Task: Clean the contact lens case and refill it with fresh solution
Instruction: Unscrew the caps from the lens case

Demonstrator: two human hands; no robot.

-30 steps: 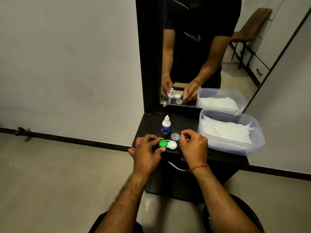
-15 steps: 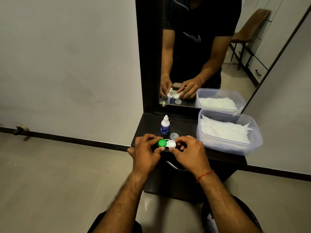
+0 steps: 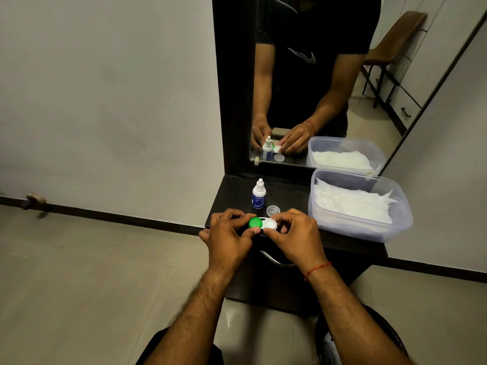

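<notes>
A person is standing at a dark vanity shelf (image 3: 232,196) beneath a mirror (image 3: 316,75), with both hands meeting at the shelf's front edge. The contact lens case (image 3: 263,224) is lying there, between the two hands. The left hand (image 3: 228,237) is curling around the case's left end, its thumb and fingertips closing on the green cap (image 3: 255,223). The right hand (image 3: 296,234) is pinching the white right end of the case between thumb and forefinger; whether that well is capped or open is hard to tell, as the fingers are covering part of it.

Just behind the case, a small clear loose cap (image 3: 272,210) is resting on the shelf. Behind and slightly left of the case, a white solution bottle (image 3: 258,194) with a blue label is standing upright. To the right of the case, a translucent plastic tub (image 3: 395,227) holding white tissues (image 3: 353,204) is taking up the shelf's right side. A red thread (image 3: 315,270) is circling the right wrist. The mirror is reflecting the hands, bottle and tub.
</notes>
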